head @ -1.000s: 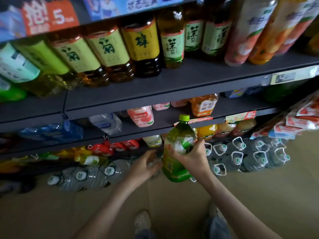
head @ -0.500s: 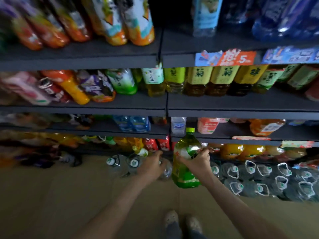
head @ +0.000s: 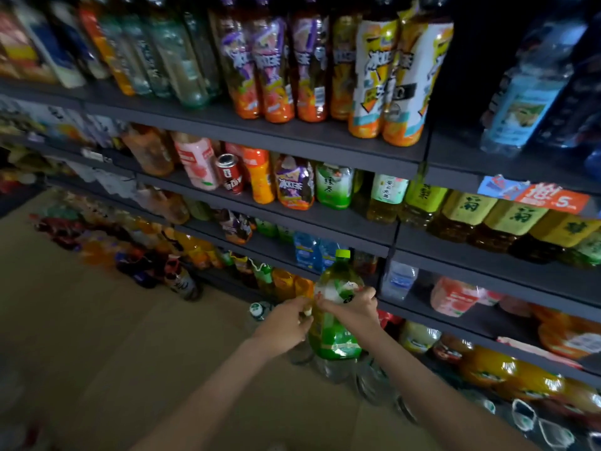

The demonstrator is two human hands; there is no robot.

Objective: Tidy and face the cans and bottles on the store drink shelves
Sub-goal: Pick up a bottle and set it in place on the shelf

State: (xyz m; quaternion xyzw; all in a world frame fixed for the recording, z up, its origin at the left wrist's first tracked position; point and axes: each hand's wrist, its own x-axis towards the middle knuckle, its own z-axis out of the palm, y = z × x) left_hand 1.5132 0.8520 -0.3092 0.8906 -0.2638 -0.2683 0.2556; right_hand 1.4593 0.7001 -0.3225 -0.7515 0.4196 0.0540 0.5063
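Observation:
A large green tea bottle (head: 335, 333) with a lime-green cap is held upright in the air in front of the low shelves. My right hand (head: 354, 305) grips its upper body from the right, fingers curled round the label. My left hand (head: 286, 320) is at the bottle's left side, its fingertips pinching at the label edge. Dark grey shelves (head: 325, 141) above carry rows of tea and juice bottles. A red can (head: 231, 174) stands among bottles on the second shelf.
Clear water bottles (head: 335, 369) stand on the floor below the held bottle. More bottles line the floor along the shelf foot to the left (head: 182, 281). Orange juice bottles (head: 507, 375) fill the low right. Beige floor (head: 113, 353) lies open to the left.
The view has swung left and up along the shelves. My left hand has come off the floor bottles onto the green bottle's left side. The right hand keeps its grip.

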